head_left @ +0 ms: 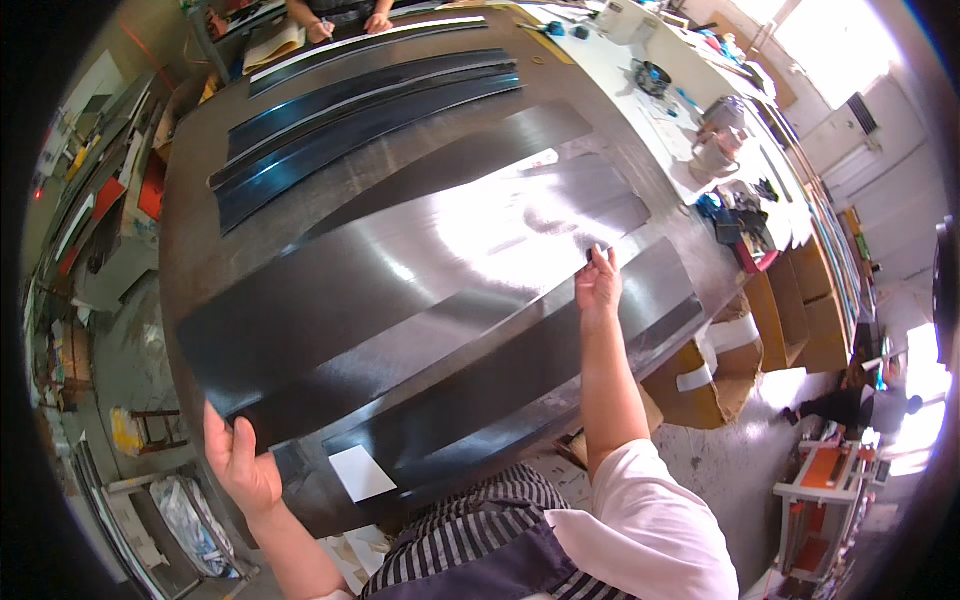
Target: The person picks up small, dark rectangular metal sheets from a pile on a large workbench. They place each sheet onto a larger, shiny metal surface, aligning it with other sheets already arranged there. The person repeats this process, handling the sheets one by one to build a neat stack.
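Observation:
My left hand (pixel 245 465) pinches the near left corner of a long, glossy dark grey sheet (pixel 300 305), thumb on top. Its near edge, further right, is held by my right hand (pixel 599 284) between thumb and fingers. The sheet slants across the brown table (pixel 190 210), and bright light glares off its right half. Nearer to me lies a second dark sheet (pixel 510 365), partly covered by the first. A white rectangular card (pixel 362 474) rests close to the table's near edge. Beyond the held sheet, another dark sheet (pixel 450 160) shows.
Several long, dark curved strips (pixel 370 130) lie at the far left. Behind them, another person's hands (pixel 322 32) are near a white-edged strip (pixel 370 45), one holding a pen. A white side table (pixel 640 120) with tools stands right, above cardboard boxes (pixel 715 370).

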A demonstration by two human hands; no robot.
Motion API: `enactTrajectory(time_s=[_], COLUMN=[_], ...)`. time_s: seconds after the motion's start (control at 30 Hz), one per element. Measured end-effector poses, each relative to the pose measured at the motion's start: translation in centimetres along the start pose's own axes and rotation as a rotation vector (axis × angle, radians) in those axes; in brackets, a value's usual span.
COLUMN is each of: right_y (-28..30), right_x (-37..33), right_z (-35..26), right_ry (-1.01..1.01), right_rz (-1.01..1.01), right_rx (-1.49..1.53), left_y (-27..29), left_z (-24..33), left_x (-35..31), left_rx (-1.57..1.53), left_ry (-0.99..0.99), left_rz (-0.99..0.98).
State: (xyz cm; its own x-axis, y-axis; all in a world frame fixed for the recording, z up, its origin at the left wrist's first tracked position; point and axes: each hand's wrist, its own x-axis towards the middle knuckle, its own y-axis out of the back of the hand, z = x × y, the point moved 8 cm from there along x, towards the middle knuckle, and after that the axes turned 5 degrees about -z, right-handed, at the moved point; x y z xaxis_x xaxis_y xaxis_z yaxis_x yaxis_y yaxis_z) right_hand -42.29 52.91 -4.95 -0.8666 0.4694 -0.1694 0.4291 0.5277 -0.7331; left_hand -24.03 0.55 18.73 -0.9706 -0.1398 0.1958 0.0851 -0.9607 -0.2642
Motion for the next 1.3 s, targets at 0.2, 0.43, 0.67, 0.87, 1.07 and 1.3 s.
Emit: enactTrajectory(time_s=[0.2,0.43,0.67,0.87,1.07,1.3], right_y=[0.0,18.7,22.1,22.5,23.0,18.3], right_x=[-10.6,-16.3,-14.7,-13.8,-13.2,-15.4], right_z=[-7.5,-6.7,-6.4,-6.2,-6.1,-8.0], right_ry=[0.092,0.050,0.042,0.047,0.040,0.390], right_rz=[0.020,0.265,0.208,0.283,0.300,0.324], right_rx=[-0.268,-0.907,-1.081,-1.181,-1.170,-1.746], left_y=[12.1,11.7,11.5,11.2,9.9,13.4], left_z=[-11.6,-17.5,-18.9,-19.6,-18.8,-16.8], left_x=[-14.6,-23.7,-24.5,-24.2,-23.9,-22.9], left_rx=[0.141,0.826,0.977,1.038,1.091,1.110], left_ry=[0.349,0.541,0.375,0.301,0.282,0.270], left_rz=[0.404,0.485,0.472,0.439,0.369,0.388])
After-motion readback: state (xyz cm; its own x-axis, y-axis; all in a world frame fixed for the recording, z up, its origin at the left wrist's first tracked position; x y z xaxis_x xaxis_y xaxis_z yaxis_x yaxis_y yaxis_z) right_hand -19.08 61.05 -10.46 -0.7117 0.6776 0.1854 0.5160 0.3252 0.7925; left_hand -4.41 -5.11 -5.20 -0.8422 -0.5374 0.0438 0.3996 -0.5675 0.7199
